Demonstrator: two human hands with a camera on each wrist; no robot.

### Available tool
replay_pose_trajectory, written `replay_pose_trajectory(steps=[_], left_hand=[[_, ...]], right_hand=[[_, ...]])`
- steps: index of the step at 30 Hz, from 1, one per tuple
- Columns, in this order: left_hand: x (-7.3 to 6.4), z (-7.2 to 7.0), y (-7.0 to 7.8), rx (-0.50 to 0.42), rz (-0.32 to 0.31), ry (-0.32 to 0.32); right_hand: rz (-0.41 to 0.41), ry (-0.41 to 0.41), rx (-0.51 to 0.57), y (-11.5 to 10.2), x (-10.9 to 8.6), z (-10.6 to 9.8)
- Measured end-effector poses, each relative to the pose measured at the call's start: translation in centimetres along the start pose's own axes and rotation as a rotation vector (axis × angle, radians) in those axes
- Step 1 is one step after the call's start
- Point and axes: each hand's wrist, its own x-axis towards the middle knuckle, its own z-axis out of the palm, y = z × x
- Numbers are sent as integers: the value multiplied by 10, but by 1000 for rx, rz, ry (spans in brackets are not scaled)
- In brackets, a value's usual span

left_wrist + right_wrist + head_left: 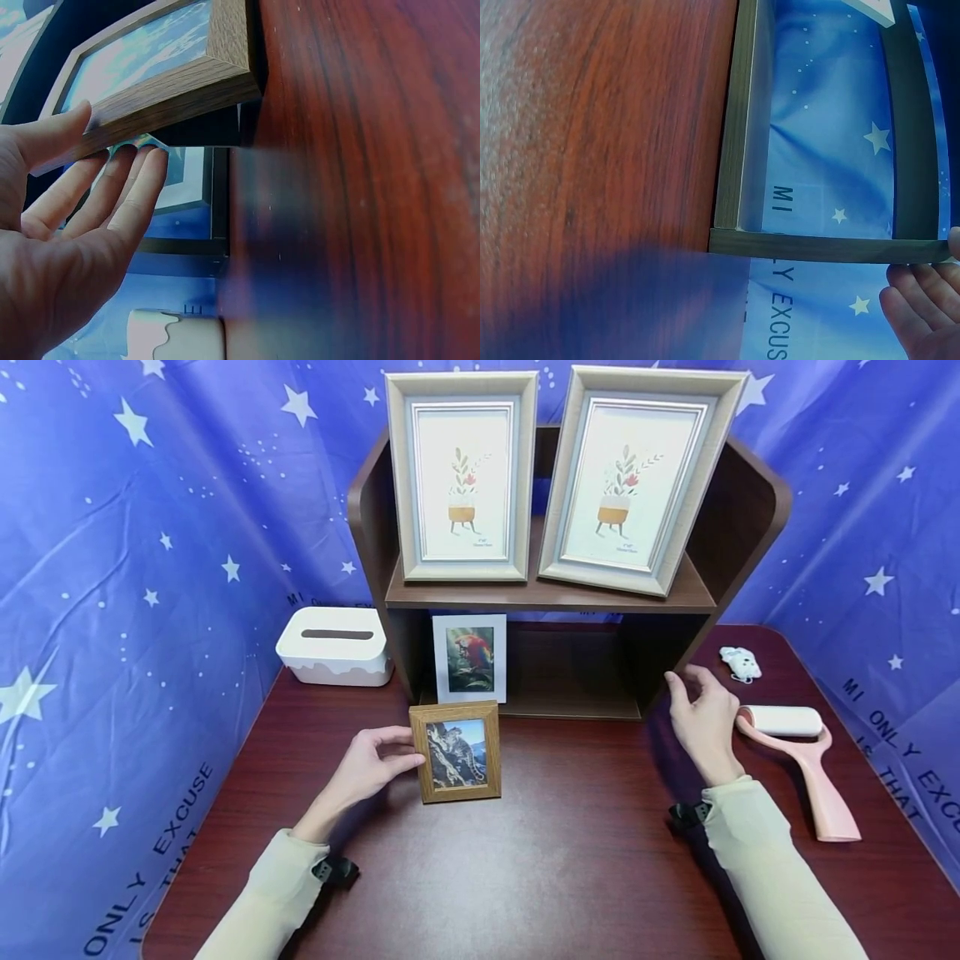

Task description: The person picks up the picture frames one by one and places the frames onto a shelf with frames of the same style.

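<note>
My left hand (372, 764) pinches the left edge of a small wooden picture frame (492, 760), thumb in front and fingers behind. Its photo shows a spotted big cat on a rock. In the left wrist view the frame's lower edge (244, 79) is at the tabletop. Just behind it, inside the lower bay of a dark brown desk shelf (570, 706), stands a white frame (498, 660) with a parrot picture, its bottom partly hidden. At the shelf's right side panel (817, 249), my right hand (701, 718) holds the edge between thumb and fingers.
Two large pale frames (465, 571) with plant prints lean on the upper shelf, the right one (603, 578) tilted. A white tissue box (333, 668) stands left of the shelf. To the right lie a pink lint roller (813, 777) and a small white figure (741, 663).
</note>
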Motion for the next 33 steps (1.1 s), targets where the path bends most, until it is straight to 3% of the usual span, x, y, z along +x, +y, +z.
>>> replay_pose_trajectory(steps=[4,8,24,28,33], left_hand=[[4,2,-17,-4,4,-4],[6,2,-22,3,12,-12],[7,1,-25,-65,7,-30],[5,1,-12,-90,-3,-28],[8,3,-16,-128,-5,-6]], right_hand=[[4,-4,-5,1,0,0],[2,-2,-4,1,-1,0],[-1,-6,-6,2,0,1],[0,-7,0,1,-1,1],[-1,0,4,0,0,0]])
